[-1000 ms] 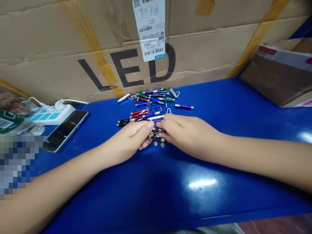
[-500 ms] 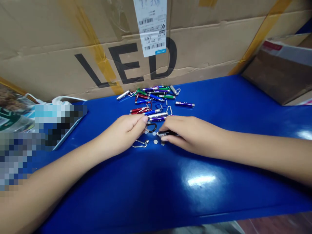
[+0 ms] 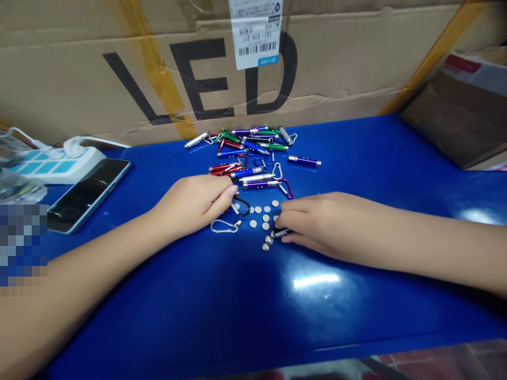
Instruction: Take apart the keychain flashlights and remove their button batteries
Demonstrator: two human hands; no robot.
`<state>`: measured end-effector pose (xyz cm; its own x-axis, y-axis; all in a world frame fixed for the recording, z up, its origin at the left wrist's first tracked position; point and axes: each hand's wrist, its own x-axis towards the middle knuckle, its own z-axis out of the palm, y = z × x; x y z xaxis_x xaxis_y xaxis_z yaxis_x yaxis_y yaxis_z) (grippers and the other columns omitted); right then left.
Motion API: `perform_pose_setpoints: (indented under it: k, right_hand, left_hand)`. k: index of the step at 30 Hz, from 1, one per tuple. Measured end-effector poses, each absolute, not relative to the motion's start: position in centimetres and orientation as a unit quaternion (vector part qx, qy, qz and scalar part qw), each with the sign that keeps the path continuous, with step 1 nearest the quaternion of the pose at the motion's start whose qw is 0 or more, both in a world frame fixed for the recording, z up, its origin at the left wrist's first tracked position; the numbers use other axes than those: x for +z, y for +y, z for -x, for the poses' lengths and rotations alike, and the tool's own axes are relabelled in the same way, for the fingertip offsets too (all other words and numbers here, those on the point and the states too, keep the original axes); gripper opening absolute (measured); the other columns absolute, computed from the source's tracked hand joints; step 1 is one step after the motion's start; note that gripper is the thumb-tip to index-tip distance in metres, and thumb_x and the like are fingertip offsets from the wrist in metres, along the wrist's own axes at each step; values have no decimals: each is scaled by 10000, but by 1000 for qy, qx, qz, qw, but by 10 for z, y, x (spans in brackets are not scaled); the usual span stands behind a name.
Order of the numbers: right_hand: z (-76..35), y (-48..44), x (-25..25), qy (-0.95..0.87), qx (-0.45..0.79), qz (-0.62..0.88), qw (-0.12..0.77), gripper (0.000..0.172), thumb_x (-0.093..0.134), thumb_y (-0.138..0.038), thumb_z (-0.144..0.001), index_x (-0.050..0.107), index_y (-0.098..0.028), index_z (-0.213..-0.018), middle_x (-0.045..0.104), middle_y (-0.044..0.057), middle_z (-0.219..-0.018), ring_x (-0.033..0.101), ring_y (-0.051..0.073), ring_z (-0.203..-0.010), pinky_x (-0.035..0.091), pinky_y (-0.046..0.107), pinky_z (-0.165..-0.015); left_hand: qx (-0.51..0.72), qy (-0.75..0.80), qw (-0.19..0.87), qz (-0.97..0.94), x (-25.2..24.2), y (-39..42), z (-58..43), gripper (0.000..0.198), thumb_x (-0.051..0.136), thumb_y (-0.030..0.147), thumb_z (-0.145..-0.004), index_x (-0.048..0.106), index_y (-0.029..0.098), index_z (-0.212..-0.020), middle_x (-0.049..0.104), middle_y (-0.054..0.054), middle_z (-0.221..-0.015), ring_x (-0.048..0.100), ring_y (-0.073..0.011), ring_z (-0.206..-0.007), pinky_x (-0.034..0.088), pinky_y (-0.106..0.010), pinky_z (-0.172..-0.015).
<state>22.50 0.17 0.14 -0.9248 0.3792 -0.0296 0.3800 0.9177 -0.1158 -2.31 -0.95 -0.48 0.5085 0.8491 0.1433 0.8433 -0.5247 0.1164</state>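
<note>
My left hand (image 3: 200, 203) is closed, with thumb and finger pinching the end piece of a black carabiner clip (image 3: 246, 205). A silver carabiner clip (image 3: 224, 227) lies on the blue table just below that hand. Several button cells (image 3: 265, 218) are scattered between my two hands, a few of them in a small cluster (image 3: 268, 239) nearer me. My right hand (image 3: 312, 219) is closed round a black flashlight tube (image 3: 282, 232), its end pointing left toward the cells. Most of the tube is hidden by the fingers.
Behind my hands lies a pile of small coloured flashlights (image 3: 245, 142) with clips. A purple flashlight (image 3: 304, 161) lies apart at right. A phone (image 3: 93, 195) and power strip (image 3: 55, 163) are at left. A large cardboard box (image 3: 336, 63) stands behind the table (image 3: 222, 316).
My right hand has moved right and toward me, away from my left hand, with the black tube still in it. More button cells show on the table. The camera view has shifted.
</note>
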Motion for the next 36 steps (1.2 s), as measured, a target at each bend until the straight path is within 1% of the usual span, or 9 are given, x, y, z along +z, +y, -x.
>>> perform_pose_setpoints:
  k: [5,9,13,14,17,19,24,29,36]
  right_hand:
    - [-230,2,9,979,-51,-197,3,94,590,-252,-897,660,-190,-894,692,29,-874,652,168,-786,477,287,-671]
    - [-234,2,13,980,-22,-195,25,108,575,-246,-894,669,-194,-887,693,36,-860,626,183,-760,457,320,-686]
    - [-236,3,9,981,48,-189,23,121,562,-213,-881,664,-194,-818,669,41,-779,567,197,-702,400,342,-661]
    - [-236,3,8,979,70,-190,20,106,577,-209,-870,661,-195,-806,663,43,-771,558,205,-713,383,344,-658]
    - [-238,1,5,974,115,-195,6,77,613,-201,-843,649,-196,-775,637,42,-764,532,216,-739,335,344,-659]
    - [-237,-1,3,973,123,-193,-15,87,610,-207,-847,642,-198,-767,614,37,-761,507,210,-733,307,341,-657]
    - [-229,-7,-1,979,81,-165,-88,132,551,-208,-893,638,-199,-794,575,24,-781,458,199,-746,255,326,-637]
    - [-222,-4,-8,982,12,-172,-78,148,557,-181,-904,666,-192,-805,608,18,-819,452,175,-743,243,313,-648]
    - [-221,2,-10,980,-10,-184,-69,152,554,-190,-918,666,-183,-815,617,30,-843,448,178,-760,232,312,-660]
  left_hand:
    - [30,508,-34,-860,-9,-6,26,416,291,399,-966,568,187,-739,618,-59,-722,581,-219,-715,327,-277,-561]
    - [30,545,-48,-836,-8,-6,26,406,338,430,-967,592,190,-762,613,-65,-727,584,-235,-715,262,-279,-525]
    - [92,515,-110,-845,-1,-20,16,330,391,389,-961,631,180,-875,637,-77,-839,594,-236,-801,353,-298,-601]
    - [111,488,-97,-860,0,-26,12,299,419,371,-955,635,180,-874,638,-71,-855,596,-225,-816,384,-302,-639]
    - [117,427,46,-895,1,-47,-4,198,523,380,-923,640,221,-915,641,-14,-861,603,-179,-810,433,-279,-683]
    - [76,417,65,-903,-1,-58,-13,251,545,447,-907,639,216,-927,639,-18,-850,601,-196,-786,447,-301,-674]
    - [17,438,29,-898,-5,-62,-25,209,535,358,-913,626,181,-851,634,-37,-784,597,-218,-706,438,-324,-607]
    - [-42,456,43,-888,-3,-57,-27,233,484,307,-935,636,172,-821,651,-42,-776,620,-217,-705,440,-323,-620]
    - [31,441,35,-896,-5,-60,-18,269,426,264,-950,643,191,-810,638,-26,-720,573,-186,-648,396,-301,-609]
